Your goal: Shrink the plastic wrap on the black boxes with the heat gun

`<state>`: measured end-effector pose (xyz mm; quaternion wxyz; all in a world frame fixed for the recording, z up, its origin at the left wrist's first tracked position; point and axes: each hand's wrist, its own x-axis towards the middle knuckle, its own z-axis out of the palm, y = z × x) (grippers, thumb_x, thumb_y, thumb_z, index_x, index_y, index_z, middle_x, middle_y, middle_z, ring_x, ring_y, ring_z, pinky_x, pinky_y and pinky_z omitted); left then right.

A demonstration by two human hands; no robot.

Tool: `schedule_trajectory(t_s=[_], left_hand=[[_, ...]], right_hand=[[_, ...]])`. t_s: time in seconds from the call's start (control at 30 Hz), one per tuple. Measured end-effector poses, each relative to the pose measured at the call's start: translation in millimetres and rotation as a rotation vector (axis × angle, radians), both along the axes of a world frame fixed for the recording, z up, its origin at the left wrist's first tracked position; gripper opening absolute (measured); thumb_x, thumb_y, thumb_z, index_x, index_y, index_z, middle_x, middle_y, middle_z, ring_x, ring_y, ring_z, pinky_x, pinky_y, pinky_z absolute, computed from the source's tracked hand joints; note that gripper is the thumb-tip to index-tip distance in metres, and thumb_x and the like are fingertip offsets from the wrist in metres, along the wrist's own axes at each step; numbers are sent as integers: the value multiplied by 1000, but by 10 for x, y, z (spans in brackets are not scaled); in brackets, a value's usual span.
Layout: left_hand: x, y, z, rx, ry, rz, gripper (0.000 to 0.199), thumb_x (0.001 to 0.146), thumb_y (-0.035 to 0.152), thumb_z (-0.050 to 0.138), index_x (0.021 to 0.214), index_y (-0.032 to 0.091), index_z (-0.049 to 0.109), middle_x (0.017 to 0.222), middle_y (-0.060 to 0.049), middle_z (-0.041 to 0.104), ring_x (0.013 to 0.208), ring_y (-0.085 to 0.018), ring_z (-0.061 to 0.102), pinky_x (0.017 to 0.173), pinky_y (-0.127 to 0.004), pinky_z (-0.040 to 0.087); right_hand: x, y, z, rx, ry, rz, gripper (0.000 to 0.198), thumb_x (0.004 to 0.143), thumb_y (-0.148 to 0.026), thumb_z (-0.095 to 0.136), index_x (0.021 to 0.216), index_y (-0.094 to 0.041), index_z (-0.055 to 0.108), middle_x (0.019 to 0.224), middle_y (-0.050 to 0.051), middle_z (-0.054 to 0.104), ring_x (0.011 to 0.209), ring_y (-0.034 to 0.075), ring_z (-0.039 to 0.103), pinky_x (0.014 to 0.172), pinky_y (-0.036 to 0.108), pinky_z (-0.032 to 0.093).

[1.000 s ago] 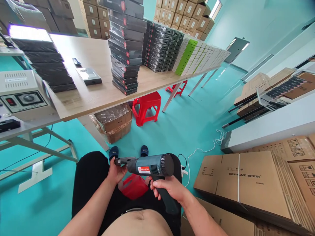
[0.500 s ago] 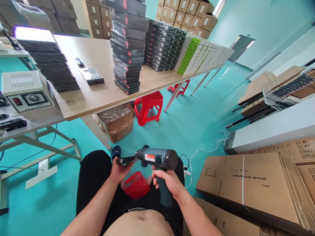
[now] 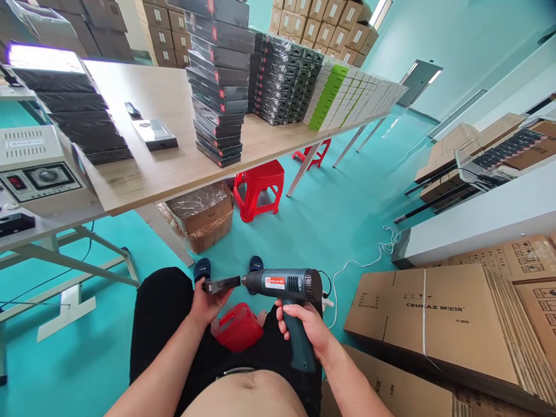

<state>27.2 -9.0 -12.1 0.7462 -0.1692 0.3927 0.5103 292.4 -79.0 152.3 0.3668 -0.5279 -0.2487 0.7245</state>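
My left hand [image 3: 207,302] is closed around a flat dark box [image 3: 222,284], held above my lap with its narrow side toward me. In my right hand [image 3: 306,327] is a dark green heat gun [image 3: 284,284] with an orange and white label, its handle wrapped by my fingers. The nozzle points left at the box's right end, very close to it; whether they touch I cannot tell. Below the two, between my legs, shows a red plastic stool [image 3: 238,329].
A wooden table [image 3: 143,185] carries a tall stack of dark boxes [image 3: 219,87] and rows of white and green boxes [image 3: 332,95]. A grey machine with a dial [image 3: 43,168] stands at left. Flattened cartons [image 3: 417,318] lie right, near a white cable [image 3: 347,268].
The heat gun has shifted slightly right and turned, so its label faces me more. The dark box has tilted, showing more of its side. The whole view has slid a little left.
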Motion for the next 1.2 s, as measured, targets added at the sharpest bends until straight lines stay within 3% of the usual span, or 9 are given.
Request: schedule_trajectory(t_s=[0.1,0.23,0.57,1.1,1.2], left_hand=[[-5,-17,6,109,57,-13,24,70,22,57,92,16,60,87,-9,68,76,-26,68,69,-43,57],[1,-4,-22,105,143,12,31,52,8,48,81,14,60,75,-8,67,68,-25,66,66,-43,57],[12,54,-36,45,168,115,24,47,9,46,68,16,54,61,-3,60,54,-19,60,58,-35,54],[3,25,20,59,187,128,22,49,14,47,70,19,53,59,-3,59,53,-21,59,65,-41,54],[16,24,44,66,176,109,28,49,14,47,75,18,55,62,-4,60,56,-23,61,67,-43,54]], right_hand=[[40,20,27,-1,22,-7,32,76,-32,62,100,-11,65,79,6,65,60,14,60,50,24,48],[171,-10,68,-9,56,11,32,77,-32,63,101,-12,64,81,6,65,61,14,59,51,24,47],[313,-284,83,-81,11,74,32,78,-31,61,104,-13,64,83,7,65,60,13,60,51,24,47],[199,-251,82,-53,-13,206,36,73,-35,65,101,-12,65,79,7,65,58,14,60,48,25,47],[213,-249,62,-27,-60,137,36,74,-36,65,102,-12,65,80,7,66,58,14,60,50,26,49]])
